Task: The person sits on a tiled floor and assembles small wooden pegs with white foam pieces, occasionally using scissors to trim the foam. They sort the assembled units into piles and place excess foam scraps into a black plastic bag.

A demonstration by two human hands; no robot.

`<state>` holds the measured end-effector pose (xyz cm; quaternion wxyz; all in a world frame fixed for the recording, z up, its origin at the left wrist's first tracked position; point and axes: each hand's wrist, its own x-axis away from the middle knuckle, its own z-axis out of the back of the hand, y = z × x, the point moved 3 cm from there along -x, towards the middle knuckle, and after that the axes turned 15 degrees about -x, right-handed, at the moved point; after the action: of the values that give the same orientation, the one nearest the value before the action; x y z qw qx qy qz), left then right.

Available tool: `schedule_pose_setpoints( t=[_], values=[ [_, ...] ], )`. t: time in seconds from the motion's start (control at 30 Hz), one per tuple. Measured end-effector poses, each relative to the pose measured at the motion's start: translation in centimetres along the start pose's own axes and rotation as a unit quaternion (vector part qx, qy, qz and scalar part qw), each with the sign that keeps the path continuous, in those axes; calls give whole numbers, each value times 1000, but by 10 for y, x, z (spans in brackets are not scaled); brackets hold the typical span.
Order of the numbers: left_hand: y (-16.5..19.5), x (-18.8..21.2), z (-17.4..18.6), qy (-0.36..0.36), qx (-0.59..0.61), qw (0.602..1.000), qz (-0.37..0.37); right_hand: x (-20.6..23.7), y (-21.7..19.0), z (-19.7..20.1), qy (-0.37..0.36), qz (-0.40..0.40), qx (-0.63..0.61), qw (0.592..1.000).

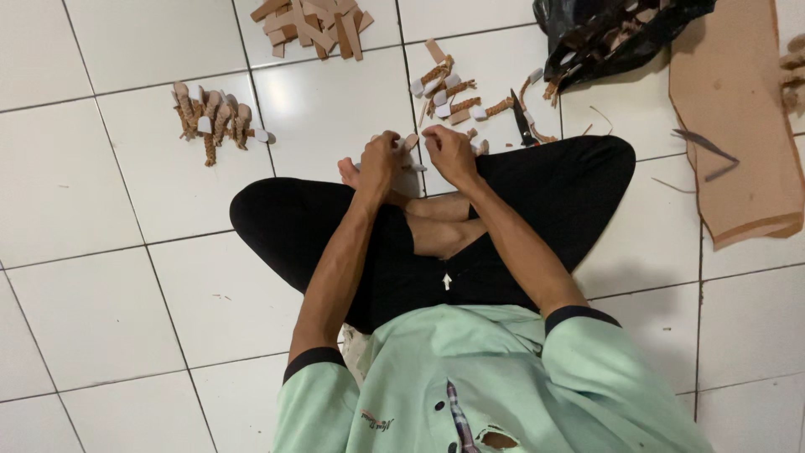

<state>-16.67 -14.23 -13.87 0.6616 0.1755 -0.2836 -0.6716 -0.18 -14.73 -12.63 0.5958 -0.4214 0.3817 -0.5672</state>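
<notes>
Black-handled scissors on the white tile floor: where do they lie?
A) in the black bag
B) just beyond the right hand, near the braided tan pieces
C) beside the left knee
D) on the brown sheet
B: the black-handled scissors lie on tile past the right hand, beside braided tan pieces.

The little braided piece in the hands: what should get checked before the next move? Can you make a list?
1. Both hands on the piece: left hand and right hand meet at the small braided strap piece: ok.
2. Grip firmness: fingers hide it: cannot tell.
3. Scissors lying on the floor, apart from both hands: ok.
4. Scissor blades shut: too small to see: cannot tell.
5. Braided pile on the left kept apart from the flat tan strips: ok.
6. Black plastic bag open: ok.
</notes>
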Motion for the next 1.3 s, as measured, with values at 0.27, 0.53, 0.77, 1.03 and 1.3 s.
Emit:
schedule_pose_setpoints(
  t=[0.27, 0.53, 0.77, 1.03, 1.3],
  values=[
    [15, 5, 5, 29, -17, 995, -96, 20, -9, 0, -149, 113, 165, 968],
    [9, 22, -25, -105, -200, 957, -183, -46, -14, 45, 73, 148, 141, 976],
    [22, 21, -17, -78, -136, 968, -193, -48, 0, 71, 23, -33, 100, 994],
    [28, 2, 12, -166, 413, 894, 55, -21, 26, 60, -34, -96, -300, 949],
    [14, 0, 1, -165, 480, 862, 3, -11, 20, 56, -93, -182, -14, 979]
  ],
)
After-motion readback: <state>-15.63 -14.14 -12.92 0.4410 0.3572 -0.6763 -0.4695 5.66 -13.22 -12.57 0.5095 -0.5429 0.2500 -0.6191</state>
